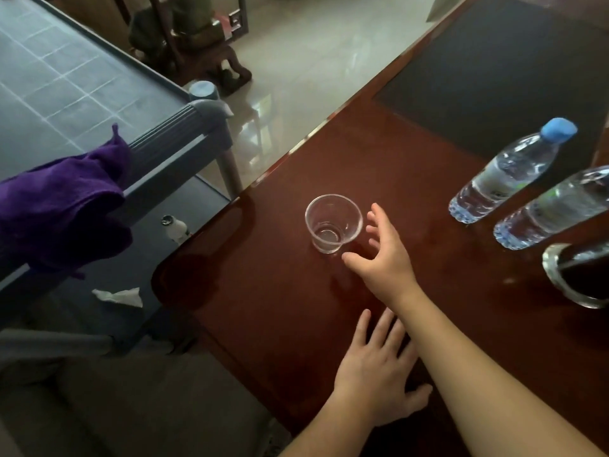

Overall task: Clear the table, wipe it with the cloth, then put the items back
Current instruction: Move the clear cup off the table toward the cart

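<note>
I count 2 water bottles [509, 171] [553, 207], 1 clear plastic cup [333, 223], 1 purple cloth [62, 206], 1 glass ashtray [580, 275], 1 crumpled tissue [120, 296], 2 hands [384, 255] [375, 371], approx. 1 dark mat [494, 70]

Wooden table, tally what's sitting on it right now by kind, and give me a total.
On the wooden table:
Water bottles: 2, one with a blue cap, one cut off at the right edge
Clear plastic cup: 1
Glass ashtray: 1, partly out of frame
Dark mat: 1
Total: 5
</note>
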The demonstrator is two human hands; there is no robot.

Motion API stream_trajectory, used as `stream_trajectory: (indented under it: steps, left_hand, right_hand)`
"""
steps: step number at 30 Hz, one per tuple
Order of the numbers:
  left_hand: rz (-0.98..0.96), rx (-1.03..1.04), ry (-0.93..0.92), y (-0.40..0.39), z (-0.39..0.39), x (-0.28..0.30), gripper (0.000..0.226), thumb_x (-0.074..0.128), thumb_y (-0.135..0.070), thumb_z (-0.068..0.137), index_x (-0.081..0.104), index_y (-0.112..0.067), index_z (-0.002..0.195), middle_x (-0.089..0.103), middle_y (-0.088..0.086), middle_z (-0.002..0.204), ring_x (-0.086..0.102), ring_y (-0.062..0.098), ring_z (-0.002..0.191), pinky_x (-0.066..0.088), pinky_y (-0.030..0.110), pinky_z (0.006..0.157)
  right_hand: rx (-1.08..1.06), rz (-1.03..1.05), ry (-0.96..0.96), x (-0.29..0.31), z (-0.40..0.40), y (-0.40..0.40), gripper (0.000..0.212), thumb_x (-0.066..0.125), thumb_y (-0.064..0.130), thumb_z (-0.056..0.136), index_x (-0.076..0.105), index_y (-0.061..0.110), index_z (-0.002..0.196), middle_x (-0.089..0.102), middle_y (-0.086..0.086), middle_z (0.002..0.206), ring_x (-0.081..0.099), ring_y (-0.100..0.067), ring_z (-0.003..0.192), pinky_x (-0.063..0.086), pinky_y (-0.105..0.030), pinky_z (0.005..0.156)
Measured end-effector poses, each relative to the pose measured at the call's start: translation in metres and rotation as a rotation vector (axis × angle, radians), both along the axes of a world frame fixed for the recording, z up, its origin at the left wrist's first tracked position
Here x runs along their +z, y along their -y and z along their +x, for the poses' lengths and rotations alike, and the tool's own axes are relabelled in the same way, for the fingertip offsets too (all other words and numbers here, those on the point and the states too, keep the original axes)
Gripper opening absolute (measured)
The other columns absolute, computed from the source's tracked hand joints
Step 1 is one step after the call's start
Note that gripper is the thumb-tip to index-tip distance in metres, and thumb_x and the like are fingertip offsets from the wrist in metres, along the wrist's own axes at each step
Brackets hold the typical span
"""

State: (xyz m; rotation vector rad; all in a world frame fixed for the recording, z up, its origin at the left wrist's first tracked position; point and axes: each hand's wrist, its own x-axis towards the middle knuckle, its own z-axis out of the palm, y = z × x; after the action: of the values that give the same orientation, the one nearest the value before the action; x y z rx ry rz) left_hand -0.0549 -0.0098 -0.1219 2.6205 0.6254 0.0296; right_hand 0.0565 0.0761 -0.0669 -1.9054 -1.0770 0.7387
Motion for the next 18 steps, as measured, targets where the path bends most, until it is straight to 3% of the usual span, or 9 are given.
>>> stream_trajectory:
  steps: [2,4,6,8,9,12,18]
  left_hand:
    - [0.039,-0.002,-0.016,0.001,0.0,0.0,0.077,0.035,-0.065,0.089,0.026,-0.023,0.152,0.024,0.008,0.16,0.009,0.029,0.15,-0.003,0.056,0.117]
    - [0.087,-0.004,-0.047,0.002,0.0,0.003,0.073,0.038,-0.066,0.086,0.043,-0.023,0.145,0.037,0.009,0.155,0.025,0.03,0.146,0.012,0.058,0.116]
    - [0.125,-0.018,-0.092,0.004,0.001,0.007,0.074,0.031,-0.067,0.088,0.038,-0.024,0.148,0.03,0.01,0.158,0.019,0.031,0.148,0.005,0.058,0.116]
    - [0.171,-0.047,-0.171,0.003,0.004,0.01,0.078,0.019,-0.067,0.09,0.022,-0.022,0.153,0.013,0.012,0.163,0.002,0.033,0.15,-0.008,0.057,0.115]
    - [0.207,-0.067,-0.212,0.001,0.007,0.014,0.078,0.016,-0.067,0.091,0.018,-0.021,0.154,0.01,0.013,0.163,0.0,0.035,0.15,-0.008,0.059,0.114]
    - [0.326,-0.132,-0.274,-0.007,0.017,0.038,0.073,0.02,-0.064,0.095,0.022,-0.018,0.152,0.018,0.015,0.161,0.007,0.036,0.149,0.001,0.061,0.114]
    - [0.527,-0.054,-0.109,-0.03,0.053,0.123,0.066,0.025,-0.059,0.096,0.031,-0.019,0.148,0.031,0.011,0.157,0.016,0.031,0.148,0.011,0.056,0.115]
  right_hand:
    - [-0.025,-0.037,0.109,0.013,0.01,0.017,0.082,0.073,0.025,0.077,0.035,0.02,0.15,0.045,0.0,0.147,0.045,-0.018,0.133,0.038,-0.035,0.11]
    - [-0.048,-0.087,0.248,0.028,0.022,0.038,0.071,0.071,0.028,0.083,0.042,0.018,0.146,0.047,-0.002,0.147,0.043,-0.021,0.134,0.032,-0.031,0.112]
    - [-0.073,-0.137,0.38,0.043,0.034,0.062,0.064,0.067,0.032,0.086,0.045,0.016,0.144,0.048,-0.002,0.146,0.04,-0.022,0.135,0.027,-0.025,0.107]
    - [-0.106,-0.165,0.482,0.059,0.047,0.085,0.06,0.064,0.034,0.088,0.048,0.014,0.142,0.049,-0.004,0.146,0.039,-0.023,0.135,0.026,-0.027,0.109]
    - [-0.124,-0.18,0.523,0.067,0.053,0.097,0.059,0.063,0.034,0.089,0.049,0.013,0.142,0.049,-0.004,0.146,0.038,-0.024,0.136,0.026,-0.028,0.11]
    - [-0.171,-0.242,0.632,0.089,0.072,0.132,0.059,0.059,0.038,0.092,0.048,0.011,0.143,0.047,-0.007,0.148,0.035,-0.026,0.137,0.024,-0.032,0.114]
    - [-0.317,-0.34,0.78,0.126,0.095,0.191,0.065,0.049,0.047,0.093,0.039,0.016,0.149,0.037,-0.008,0.155,0.026,-0.028,0.143,0.021,-0.039,0.117]
